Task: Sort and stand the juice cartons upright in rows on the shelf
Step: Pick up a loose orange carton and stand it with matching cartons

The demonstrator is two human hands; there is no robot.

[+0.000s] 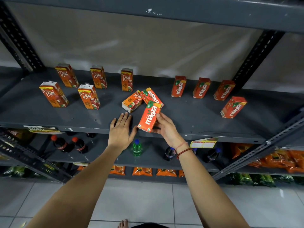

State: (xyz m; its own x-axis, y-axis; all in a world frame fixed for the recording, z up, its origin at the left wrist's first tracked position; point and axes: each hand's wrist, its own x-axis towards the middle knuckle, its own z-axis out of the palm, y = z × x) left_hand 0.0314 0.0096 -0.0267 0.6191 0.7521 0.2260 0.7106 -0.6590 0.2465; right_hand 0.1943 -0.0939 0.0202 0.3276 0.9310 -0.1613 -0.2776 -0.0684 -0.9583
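My right hand [166,127] grips a red Maaza carton [148,117] at the front edge of the grey shelf [189,116], tilted. Behind it a second Maaza carton [152,96] and a Real apple carton [132,102] lie on their sides, touching each other. My left hand [120,130] rests flat on the shelf with fingers apart, just left of the held carton, holding nothing. Several Real cartons [88,97] stand upright on the left in two rows. Several Maaza cartons [178,87] stand upright on the right, one [232,107] nearer the front.
Slotted steel uprights [256,58] frame the shelf at left and right, and an upper shelf [181,12] hangs overhead. Below are cola bottles [61,143], a green bottle [136,148], orange snack packs [279,160] and a yellow price tag [203,143]. Tiled floor lies underfoot.
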